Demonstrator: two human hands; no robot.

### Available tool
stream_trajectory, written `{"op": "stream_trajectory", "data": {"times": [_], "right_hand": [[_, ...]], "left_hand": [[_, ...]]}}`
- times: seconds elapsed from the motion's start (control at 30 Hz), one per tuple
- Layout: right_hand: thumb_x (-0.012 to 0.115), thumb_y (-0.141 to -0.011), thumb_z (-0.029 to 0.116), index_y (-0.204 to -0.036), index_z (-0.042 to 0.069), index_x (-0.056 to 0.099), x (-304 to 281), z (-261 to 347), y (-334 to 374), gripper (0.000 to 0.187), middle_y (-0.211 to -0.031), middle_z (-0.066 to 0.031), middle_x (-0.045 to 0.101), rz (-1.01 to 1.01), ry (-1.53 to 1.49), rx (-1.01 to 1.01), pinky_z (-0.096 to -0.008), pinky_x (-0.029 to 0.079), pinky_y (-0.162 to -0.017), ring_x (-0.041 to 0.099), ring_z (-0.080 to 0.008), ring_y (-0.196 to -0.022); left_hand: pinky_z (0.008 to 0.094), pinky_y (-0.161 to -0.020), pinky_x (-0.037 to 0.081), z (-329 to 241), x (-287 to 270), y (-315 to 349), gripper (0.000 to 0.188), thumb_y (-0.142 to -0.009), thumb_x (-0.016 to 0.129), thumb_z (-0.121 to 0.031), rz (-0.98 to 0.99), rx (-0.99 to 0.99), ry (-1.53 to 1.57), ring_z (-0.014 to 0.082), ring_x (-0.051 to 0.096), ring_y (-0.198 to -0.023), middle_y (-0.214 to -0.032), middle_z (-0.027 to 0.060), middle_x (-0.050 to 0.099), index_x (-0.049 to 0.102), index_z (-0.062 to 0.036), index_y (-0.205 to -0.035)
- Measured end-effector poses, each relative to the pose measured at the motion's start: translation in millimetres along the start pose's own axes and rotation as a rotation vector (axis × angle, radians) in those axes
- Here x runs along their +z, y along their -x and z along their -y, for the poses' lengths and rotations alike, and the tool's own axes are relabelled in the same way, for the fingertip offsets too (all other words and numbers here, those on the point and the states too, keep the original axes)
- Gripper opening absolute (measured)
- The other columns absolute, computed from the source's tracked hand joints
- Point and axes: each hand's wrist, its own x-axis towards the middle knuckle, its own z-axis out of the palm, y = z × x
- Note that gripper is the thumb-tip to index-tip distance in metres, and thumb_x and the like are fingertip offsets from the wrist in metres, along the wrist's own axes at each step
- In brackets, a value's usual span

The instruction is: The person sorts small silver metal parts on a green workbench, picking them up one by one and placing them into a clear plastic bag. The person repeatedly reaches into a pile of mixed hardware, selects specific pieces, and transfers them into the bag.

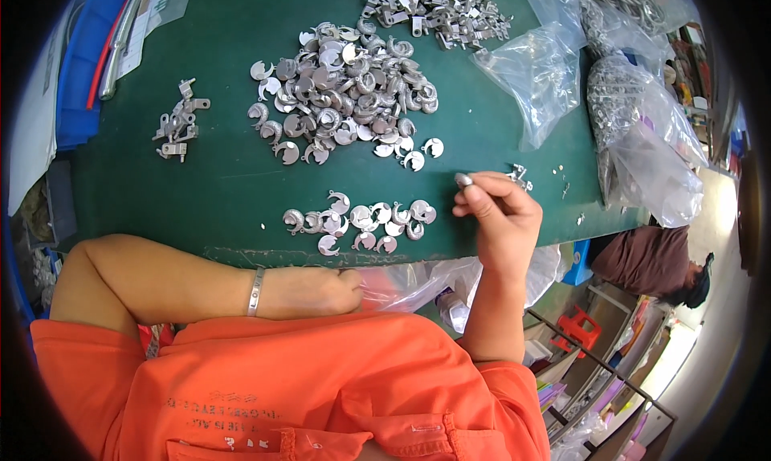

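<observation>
My right hand (510, 224) is raised above the near right part of the green table (217, 192). Its thumb and fingers pinch a small silver metal piece (463, 180), rounded like the crescent pieces on the table. Down at the near edge, my left hand (321, 292) is closed, its fingers curled under; what they hold, if anything, is hidden. Between the hands, a small group of crescent-shaped metal pieces (361, 217) lies near the edge. Beyond it spreads a large heap of the same crescent pieces (337, 91).
Small metal brackets form a pile (438, 11) at the back and a cluster (181, 124) at left. A clear plastic bag (534, 83) lies at right beside filled bags (626, 116). A blue bin (84, 67) stands far left. Another person (646, 260) is at right.
</observation>
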Motion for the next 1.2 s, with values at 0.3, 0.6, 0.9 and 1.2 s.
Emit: {"op": "stream_trajectory", "data": {"times": [0.3, 0.6, 0.9, 1.2], "right_hand": [[0.066, -0.067, -0.010, -0.081, 0.001, 0.064, 0, 1, -5, 0.018, -0.080, -0.0105, 0.063, 0.201, 0.602, -0.577, -0.0291, 0.048, -0.063, 0.060, -0.0235, -0.072], [0.062, -0.077, -0.002, -0.087, 0.001, 0.066, 32, 6, -35, 0.010, -0.078, -0.0089, 0.062, -0.023, 0.660, -0.378, -0.0262, 0.047, -0.055, 0.060, -0.0183, -0.065], [0.062, -0.080, 0.001, -0.093, -0.001, 0.063, 31, 6, -44, 0.013, -0.091, -0.0127, 0.060, -0.026, 0.600, -0.428, -0.0300, 0.047, -0.069, 0.059, -0.0234, -0.079], [0.065, -0.075, -0.005, -0.087, 0.000, 0.062, 31, 4, -35, 0.014, -0.085, -0.0068, 0.059, -0.056, 0.309, -0.190, -0.0216, 0.047, -0.056, 0.057, -0.0097, -0.064]], "left_hand": [[0.0270, -0.056, 0.050, 0, -6, -1, 0.011, -0.079, 0.045, -0.014, 0.049, -0.036, 0.089, 0.0188, 0.055, -0.064, -0.071, 0.0086, 0.044, 0.049, -0.0044, -0.080], [0.0276, -0.055, 0.051, 1, -6, 0, 0.011, -0.079, 0.045, -0.011, 0.038, -0.052, 0.199, 0.0199, 0.057, -0.063, -0.077, 0.0114, 0.045, 0.047, -0.0014, -0.084], [0.0291, -0.052, 0.050, 2, -6, 1, 0.009, -0.079, 0.046, -0.010, 0.017, -0.034, 0.140, 0.0203, 0.059, -0.057, -0.079, 0.0124, 0.046, 0.045, -0.0021, -0.083], [0.0343, -0.055, 0.050, 5, -5, -1, 0.010, -0.082, 0.044, -0.010, 0.071, -0.043, 0.259, 0.0268, 0.060, -0.064, -0.084, 0.0166, 0.045, 0.045, -0.0003, -0.085]]}}
